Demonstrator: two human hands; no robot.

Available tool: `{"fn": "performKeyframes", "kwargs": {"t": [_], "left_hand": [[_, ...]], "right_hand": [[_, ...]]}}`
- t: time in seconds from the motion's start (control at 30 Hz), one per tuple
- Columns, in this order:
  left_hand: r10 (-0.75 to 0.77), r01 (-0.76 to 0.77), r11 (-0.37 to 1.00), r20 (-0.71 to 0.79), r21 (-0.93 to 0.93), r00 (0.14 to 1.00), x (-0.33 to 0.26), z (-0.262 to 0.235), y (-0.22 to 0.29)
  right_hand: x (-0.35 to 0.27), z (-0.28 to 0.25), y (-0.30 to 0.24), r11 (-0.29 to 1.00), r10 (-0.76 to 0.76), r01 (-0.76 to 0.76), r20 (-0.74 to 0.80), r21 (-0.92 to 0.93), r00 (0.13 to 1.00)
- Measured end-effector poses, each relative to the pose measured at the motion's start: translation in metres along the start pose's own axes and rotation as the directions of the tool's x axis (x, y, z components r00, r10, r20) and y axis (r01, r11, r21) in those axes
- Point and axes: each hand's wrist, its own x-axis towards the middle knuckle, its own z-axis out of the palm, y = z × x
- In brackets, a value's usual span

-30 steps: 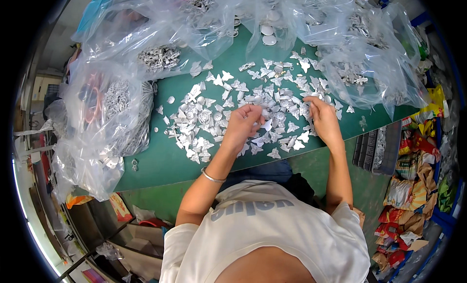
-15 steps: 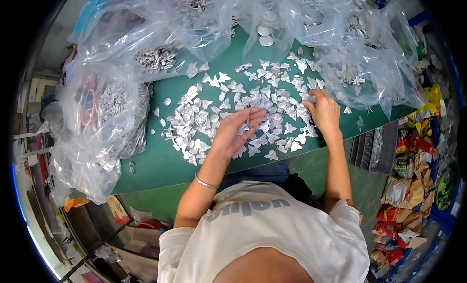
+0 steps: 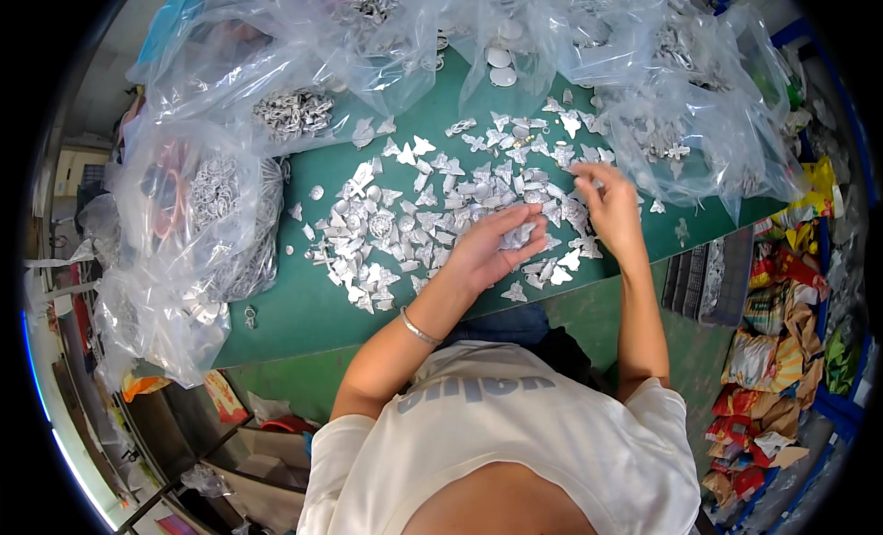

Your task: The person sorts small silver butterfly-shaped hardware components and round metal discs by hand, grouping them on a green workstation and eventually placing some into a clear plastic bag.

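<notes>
A broad pile of small silver-grey metal charms (image 3: 368, 250), several butterfly-shaped, is spread over the green tabletop (image 3: 303, 323). Over the pile's near right part, my left hand (image 3: 497, 245) is cupped with the palm turned up, its fingers curled around a silver metal charm (image 3: 521, 236); whether more pieces lie in the palm is hidden. My right hand (image 3: 609, 204) is at the pile's right edge, thumb and forefinger pointing left and a little apart just above loose charms. No piece shows clearly between those fingertips.
Clear plastic bags of metal parts (image 3: 294, 112) line the far side, with more bags at the left (image 3: 221, 204) and right (image 3: 671, 139). A grey plastic crate (image 3: 708, 282) stands beyond the table's right edge. Coloured packets (image 3: 773, 351) fill the shelving farther right.
My left hand has moved right, toward my right hand, uncovering charms it was over. My right hand has shifted slightly, and its thumb and forefinger look farther apart.
</notes>
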Motion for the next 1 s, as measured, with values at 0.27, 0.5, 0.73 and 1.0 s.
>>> {"fn": "performKeyframes", "kwargs": {"t": [0.27, 0.5, 0.73, 1.0], "left_hand": [[0.122, -0.105, 0.948, -0.038, 0.299, 0.992, -0.006, 0.027, 0.02], [0.113, -0.1, 0.967, -0.045, 0.236, 0.993, -0.006, 0.019, 0.02], [-0.011, 0.011, 1.0, -0.142, 0.005, 0.99, 0.001, 0.024, 0.012], [-0.017, 0.018, 1.0, -0.133, 0.006, 0.991, -0.003, 0.023, 0.004]], "right_hand": [[0.026, 0.022, 0.027, 0.919, -0.056, 0.011, -0.103, -0.393, 0.993], [0.019, 0.017, 0.031, 0.993, -0.009, 0.002, -0.059, -0.117, 0.998], [-0.019, 0.014, -0.014, 0.748, 0.168, -0.258, 0.201, 0.612, 0.965], [-0.027, -0.011, 0.008, 0.915, 0.279, -0.263, -0.009, 0.305, 0.96]]}}
